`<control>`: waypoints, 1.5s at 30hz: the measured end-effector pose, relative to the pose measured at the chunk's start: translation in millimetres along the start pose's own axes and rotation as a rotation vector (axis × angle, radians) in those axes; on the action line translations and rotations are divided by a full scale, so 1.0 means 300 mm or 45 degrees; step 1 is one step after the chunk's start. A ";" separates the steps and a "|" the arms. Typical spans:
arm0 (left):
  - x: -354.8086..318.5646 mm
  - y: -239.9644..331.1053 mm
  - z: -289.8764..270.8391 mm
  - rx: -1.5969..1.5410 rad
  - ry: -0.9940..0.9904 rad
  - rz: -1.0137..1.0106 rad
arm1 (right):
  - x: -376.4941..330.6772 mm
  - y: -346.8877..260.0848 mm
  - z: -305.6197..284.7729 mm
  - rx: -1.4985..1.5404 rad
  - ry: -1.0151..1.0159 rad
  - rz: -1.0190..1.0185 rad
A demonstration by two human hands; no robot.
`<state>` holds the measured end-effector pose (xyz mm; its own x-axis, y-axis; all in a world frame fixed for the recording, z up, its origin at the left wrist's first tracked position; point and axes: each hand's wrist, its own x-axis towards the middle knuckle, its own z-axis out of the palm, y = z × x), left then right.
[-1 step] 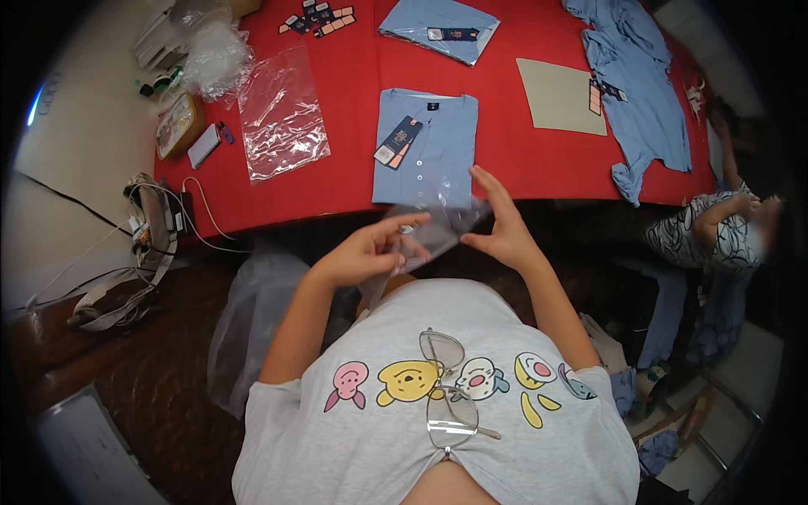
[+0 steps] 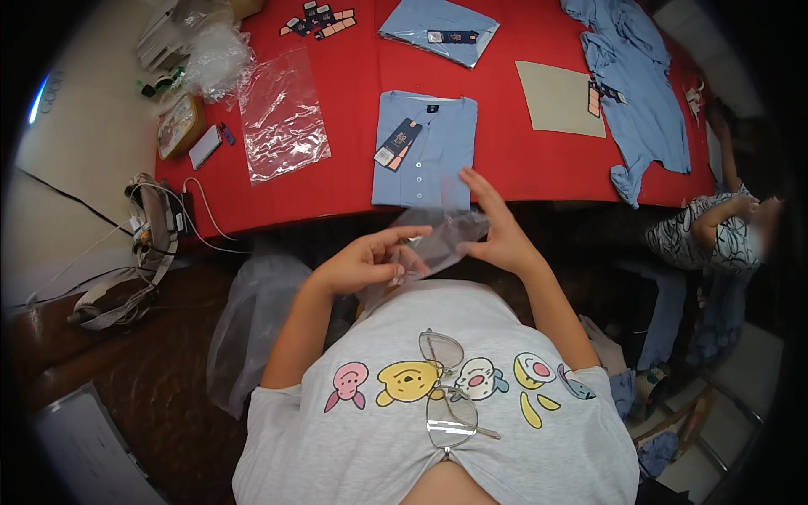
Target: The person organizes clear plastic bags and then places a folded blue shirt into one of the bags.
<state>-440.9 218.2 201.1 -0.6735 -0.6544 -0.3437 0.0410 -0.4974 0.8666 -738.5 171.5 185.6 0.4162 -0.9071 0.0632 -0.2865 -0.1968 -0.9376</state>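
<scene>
A clear plastic bag (image 2: 439,242) hangs between my hands, just off the table's near edge and in front of my body. My left hand (image 2: 364,263) has its thumb and fingers closed on the bag's left side. At the bag's right side, my right hand (image 2: 503,234) grips it with the thumb, its index finger pointing up toward the shirt. Right beyond the hands lies a folded light blue shirt (image 2: 446,147), buttons facing up, with dark and peach hang tags (image 2: 396,145) on its chest. The upper part of the bag overlaps the shirt's lower edge.
On the red table (image 2: 349,189) lie a flat clear bag (image 2: 284,118), a bagged blue shirt (image 2: 438,29), a beige card (image 2: 560,99), loose tags (image 2: 318,18) and an unfolded blue garment (image 2: 635,93). Crumpled plastic (image 2: 217,55) sits far left. Another person (image 2: 711,227) is at the right.
My right hand has shifted slightly left and my left hand slightly right and down. The bag between them has changed shape a little.
</scene>
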 end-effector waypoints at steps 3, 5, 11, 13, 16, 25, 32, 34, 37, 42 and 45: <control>-0.011 -0.031 0.030 -0.117 0.064 0.128 | -0.014 0.044 -0.004 0.144 -0.360 0.012; -0.005 -0.019 0.034 -0.067 0.434 0.209 | -0.025 0.098 -0.001 0.350 -0.496 0.297; -0.025 -0.118 -0.019 0.063 0.614 0.173 | -0.101 0.104 -0.094 0.818 -0.216 0.518; -0.004 -0.142 0.004 0.025 0.511 0.143 | -0.108 0.100 -0.103 0.864 -0.204 0.528; 0.106 -0.087 0.088 0.039 0.495 0.060 | -0.114 0.064 -0.067 0.908 -0.112 0.472; 0.238 -0.069 0.091 0.131 0.576 0.255 | -0.205 0.097 -0.193 0.836 0.087 0.714; 0.276 -0.090 0.130 0.311 0.538 0.138 | -0.217 0.095 -0.122 0.771 0.320 0.476; 0.255 -0.090 0.105 0.122 0.524 0.060 | -0.220 0.098 -0.126 0.847 0.386 0.451; 0.251 -0.105 0.104 0.059 0.619 0.186 | -0.223 0.113 -0.147 0.836 0.429 0.488; 0.265 -0.106 0.185 0.500 0.841 0.354 | -0.220 0.117 -0.121 -0.351 0.796 0.006; 0.294 -0.135 0.248 0.917 0.742 0.492 | -0.228 0.053 -0.105 -0.249 0.381 -0.059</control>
<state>-557.1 223.1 162.5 -0.2338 -0.9709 0.0511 -0.4061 0.1453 0.9022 -798.7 218.8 177.2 0.1697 -0.9587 0.2284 -0.4454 -0.2813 -0.8500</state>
